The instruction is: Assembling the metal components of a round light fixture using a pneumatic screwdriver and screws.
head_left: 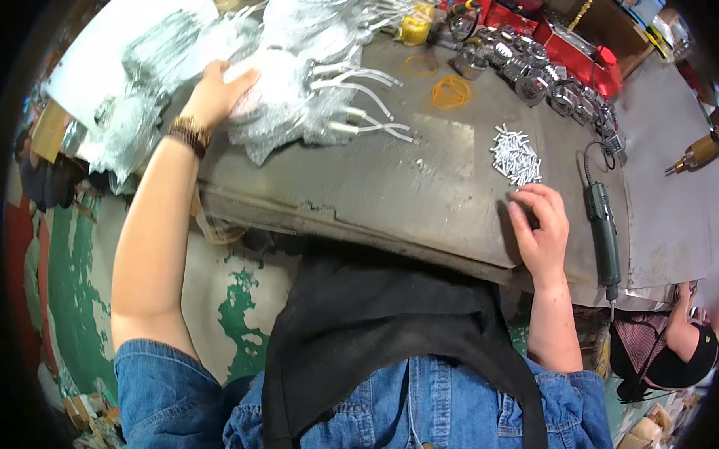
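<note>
My left hand (216, 95) grips the near side of a part in clear bubble wrap (271, 85) on the left of the workbench; some of its fingers are hidden by the plastic. White wires (362, 78) with bare metal tips stick out of the wrapping toward the right. My right hand (543, 230) hovers at the bench's front edge, its fingers loosely bent and the thumb apart, with nothing visible between them. Just beyond its fingertips lies a small heap of silvery screws (517, 156). To the right of that hand, a dark green electric screwdriver (604, 236) lies with its bit toward me.
More wrapped parts (159, 53) pile up at the far left. Orange rubber bands (450, 93) lie mid-bench. Round metal parts (533, 88) line the far right, beside red boxes (575, 55). A brass-coloured tool (694, 156) and another person (672, 340) are at right.
</note>
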`<action>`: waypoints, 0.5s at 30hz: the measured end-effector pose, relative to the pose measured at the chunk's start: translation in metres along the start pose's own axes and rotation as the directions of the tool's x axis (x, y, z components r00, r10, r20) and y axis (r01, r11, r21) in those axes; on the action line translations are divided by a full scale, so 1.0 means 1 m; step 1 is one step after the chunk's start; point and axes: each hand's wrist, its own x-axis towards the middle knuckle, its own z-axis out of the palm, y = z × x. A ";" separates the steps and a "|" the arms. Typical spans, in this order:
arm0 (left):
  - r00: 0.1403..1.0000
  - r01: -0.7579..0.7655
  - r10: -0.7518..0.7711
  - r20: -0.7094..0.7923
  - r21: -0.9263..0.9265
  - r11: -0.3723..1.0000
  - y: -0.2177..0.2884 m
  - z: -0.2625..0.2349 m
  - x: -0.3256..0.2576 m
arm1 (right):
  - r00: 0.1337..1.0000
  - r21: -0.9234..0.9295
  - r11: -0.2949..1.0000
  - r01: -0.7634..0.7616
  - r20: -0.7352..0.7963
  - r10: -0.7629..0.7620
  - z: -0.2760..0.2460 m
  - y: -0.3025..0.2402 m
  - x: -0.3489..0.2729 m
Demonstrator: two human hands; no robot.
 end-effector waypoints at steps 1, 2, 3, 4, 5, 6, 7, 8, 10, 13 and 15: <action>0.999 0.041 -0.041 0.003 0.005 0.999 0.004 -0.002 0.001 | 1.000 0.000 1.000 -0.009 -0.021 0.009 -0.001 -0.001 -0.002; 0.999 0.015 -0.014 -0.039 0.020 1.000 -0.005 0.000 0.007 | 0.999 -0.003 1.000 -0.013 -0.042 0.013 -0.003 -0.006 -0.003; 0.997 -0.005 0.005 -0.071 0.003 1.000 -0.005 0.003 0.004 | 0.995 -0.041 0.998 0.040 -0.086 -0.043 -0.004 -0.009 -0.005; 0.993 -0.021 0.019 -0.116 -0.013 1.000 -0.003 0.002 -0.001 | 0.996 -0.033 0.998 0.045 -0.073 -0.047 -0.006 -0.016 -0.010; 0.993 -0.003 0.001 -0.116 -0.011 1.000 -0.009 0.001 -0.010 | 0.995 0.137 0.987 0.081 -0.064 -0.073 -0.010 -0.028 -0.021; 0.907 -0.206 0.235 -0.350 0.119 0.971 -0.012 0.001 -0.023 | 0.993 0.301 0.947 0.111 -0.063 -0.097 -0.014 -0.037 -0.032; 0.719 -0.366 0.464 -0.517 0.286 0.886 -0.013 0.003 -0.039 | 0.984 0.442 0.886 0.138 0.041 -0.174 -0.019 -0.043 -0.047; 0.564 -0.536 0.565 -0.603 0.253 0.805 0.011 0.010 -0.070 | 0.962 0.566 0.815 0.125 0.132 -0.239 -0.023 -0.044 -0.060; 0.499 -0.753 0.678 -0.540 0.117 0.647 0.030 0.030 -0.143 | 0.807 0.642 0.735 -0.219 0.542 -0.233 -0.024 -0.048 -0.069; 0.470 -0.859 0.830 0.300 -0.060 0.508 0.015 0.066 -0.228 | 0.636 0.496 0.697 -0.518 0.768 -0.074 0.019 -0.021 -0.100; 0.639 -0.734 0.707 0.302 -0.033 0.678 -0.021 0.123 -0.260 | 0.463 0.292 0.708 -0.644 0.885 0.056 0.050 -0.004 -0.112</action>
